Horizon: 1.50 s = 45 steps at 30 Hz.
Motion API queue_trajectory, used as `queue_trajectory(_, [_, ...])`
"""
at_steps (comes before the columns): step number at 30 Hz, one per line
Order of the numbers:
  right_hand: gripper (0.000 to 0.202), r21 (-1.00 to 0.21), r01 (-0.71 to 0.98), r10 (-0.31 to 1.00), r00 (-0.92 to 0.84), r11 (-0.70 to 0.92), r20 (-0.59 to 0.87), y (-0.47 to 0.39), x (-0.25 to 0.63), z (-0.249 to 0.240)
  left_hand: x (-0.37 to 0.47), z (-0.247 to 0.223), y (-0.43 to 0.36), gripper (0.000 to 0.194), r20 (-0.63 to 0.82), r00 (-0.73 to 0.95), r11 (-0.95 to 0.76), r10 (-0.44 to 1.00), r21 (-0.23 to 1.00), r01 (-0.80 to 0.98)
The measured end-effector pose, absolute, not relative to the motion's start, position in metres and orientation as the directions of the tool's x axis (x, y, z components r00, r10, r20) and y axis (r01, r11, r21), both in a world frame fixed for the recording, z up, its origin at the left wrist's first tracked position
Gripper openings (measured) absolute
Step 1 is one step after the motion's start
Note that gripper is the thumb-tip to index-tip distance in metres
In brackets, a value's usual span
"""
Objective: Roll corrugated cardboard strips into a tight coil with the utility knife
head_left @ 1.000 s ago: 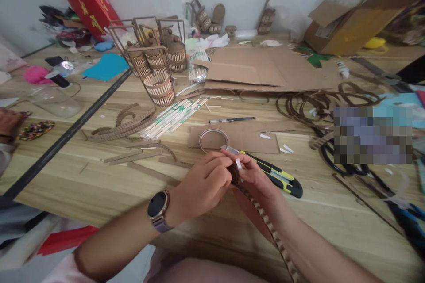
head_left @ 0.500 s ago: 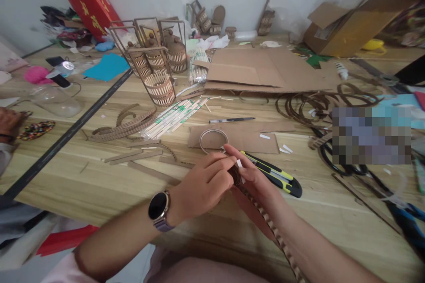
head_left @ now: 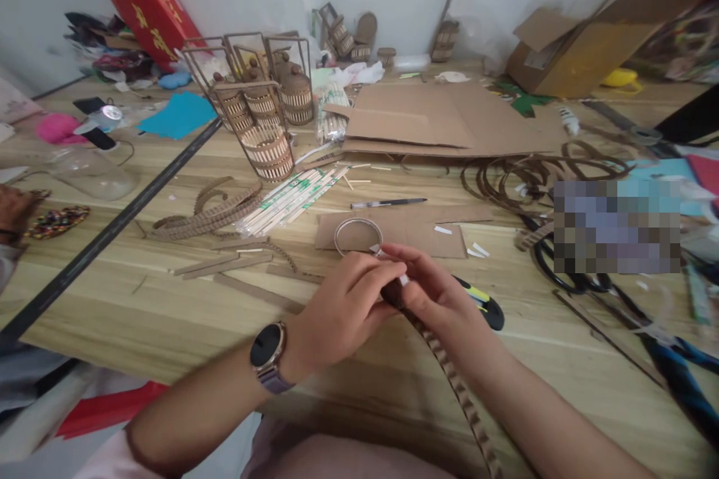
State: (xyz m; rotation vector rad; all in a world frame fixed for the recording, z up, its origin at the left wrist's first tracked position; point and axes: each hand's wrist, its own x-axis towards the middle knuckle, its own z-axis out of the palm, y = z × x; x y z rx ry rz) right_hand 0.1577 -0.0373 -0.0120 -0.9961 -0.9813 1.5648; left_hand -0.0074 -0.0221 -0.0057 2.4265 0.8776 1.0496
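Note:
Between my hands is a corrugated cardboard strip, its dark end bunched in a coil under my fingers and its long tail hanging toward my lap. My left hand, with a watch on the wrist, closes over the coiled end. From the other side my right hand pinches the strip, thumb beside a small white piece. Just beyond the fingertips lies a tape ring on a flat cardboard piece. A yellow-black utility knife is partly hidden behind my right hand.
Wrapped sticks, a pen and cardboard sheets lie farther back. Small cardboard-and-stick baskets stand behind the sticks. Coiled strips and scissors are at right. Another person's hand shows at far left.
My right hand has shifted over the coiled end, its fingers reaching farther across and covering more of the utility knife. The strip's tail now hangs more to the left.

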Motion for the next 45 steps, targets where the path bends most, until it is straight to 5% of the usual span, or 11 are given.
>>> queue_trajectory(7, [0.053, -0.981, -0.160, 0.957, -0.286, -0.107, -0.057, -0.028, 0.167, -0.010, -0.012, -0.001, -0.019, 0.031, 0.456, 0.483, -0.662, 0.748, 0.569, 0.487])
queue_trajectory(14, [0.023, -0.967, 0.253, 0.996, -0.084, 0.020, -0.001, -0.029, 0.168, -0.007, -0.008, -0.007, -0.016, 0.025, 0.522, 0.521, -0.727, 0.676, 0.355, 0.587])
queue_trajectory(17, [0.022, -0.939, 0.342, 0.998, -0.065, 0.036, 0.014, -0.030, 0.168, -0.005, -0.010, -0.007, -0.014, 0.031, 0.434, 0.541, -0.692, 0.720, 0.500, 0.520])
queue_trajectory(22, [0.024, -0.902, 0.416, 0.989, -0.127, 0.118, 0.071, -0.027, 0.174, -0.003, -0.015, 0.000, -0.007, 0.032, 0.159, 0.468, -0.331, 0.869, 0.890, 0.312])
queue_trajectory(32, [0.019, -0.800, 0.512, 0.950, -0.155, 0.313, 0.272, -0.030, 0.171, -0.006, -0.011, 0.004, -0.011, 0.016, 0.091, 0.399, -0.242, 0.912, 0.906, 0.348])
queue_trajectory(37, [0.019, -0.846, 0.485, 0.975, -0.103, 0.224, 0.199, -0.031, 0.170, -0.006, -0.011, -0.001, -0.008, 0.018, -0.001, 0.400, -0.092, 0.916, 0.972, 0.215])
queue_trajectory(41, [0.039, -0.900, 0.418, 0.992, -0.061, 0.122, 0.107, -0.033, 0.170, -0.008, -0.012, -0.004, -0.007, 0.037, -0.024, 0.370, -0.008, 0.929, 0.996, 0.085])
queue_trajectory(45, [0.039, -0.900, 0.392, 0.981, -0.115, 0.192, 0.159, -0.033, 0.175, -0.007, -0.015, -0.005, -0.003, 0.029, -0.011, 0.363, 0.004, 0.932, 1.000, 0.021])
